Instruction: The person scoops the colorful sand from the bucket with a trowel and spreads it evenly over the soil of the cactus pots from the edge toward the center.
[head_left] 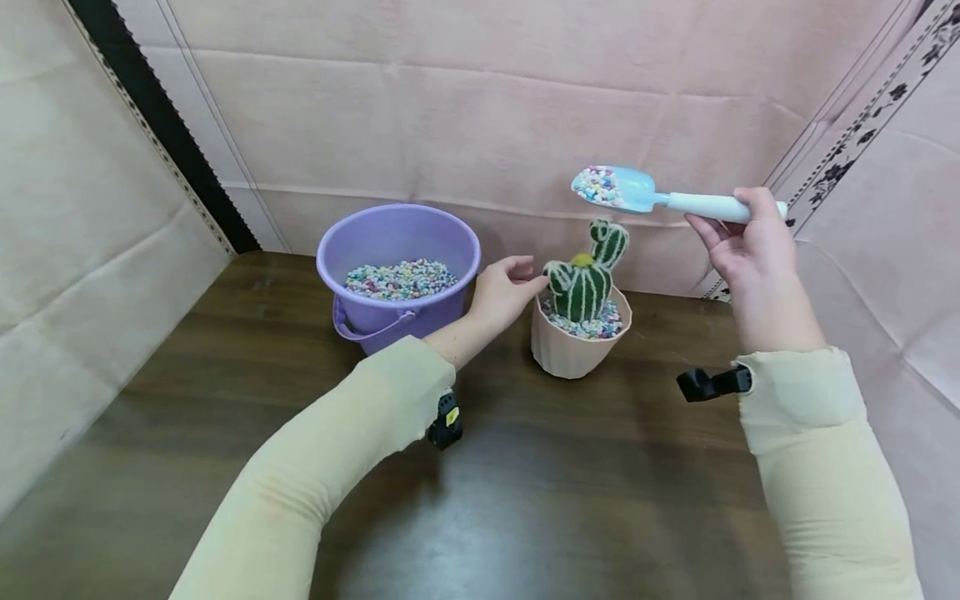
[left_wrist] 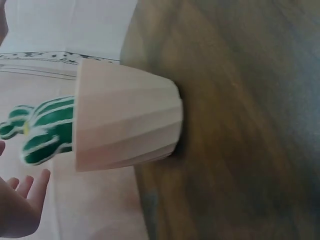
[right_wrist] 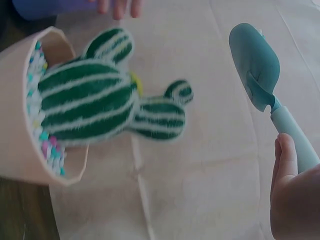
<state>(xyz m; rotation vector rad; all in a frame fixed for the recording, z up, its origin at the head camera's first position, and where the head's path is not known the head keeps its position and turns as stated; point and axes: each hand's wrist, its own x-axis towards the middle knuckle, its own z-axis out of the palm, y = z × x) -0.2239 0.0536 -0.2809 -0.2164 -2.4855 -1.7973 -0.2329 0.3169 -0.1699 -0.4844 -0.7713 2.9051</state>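
Note:
My right hand (head_left: 761, 258) grips the pale handle of a light blue trowel (head_left: 637, 192), raised above and to the right of the pot. Small multicoloured pebbles (head_left: 597, 185) lie in its scoop. A green cactus with white stripes (head_left: 581, 287) stands in a pale pink pot (head_left: 566, 354), with more pebbles round its base. My left hand (head_left: 504, 292) is beside the cactus on its left, fingers loosely bent and holding nothing. In the left wrist view its fingers (left_wrist: 37, 190) appear close to the cactus; whether they touch it I cannot tell.
A purple bucket (head_left: 397, 218) with pebbles inside stands left of the pot, its handle hanging down in front. Both are on a dark wooden table (head_left: 510, 492). Pale cloth walls (head_left: 480, 125) enclose the back and sides.

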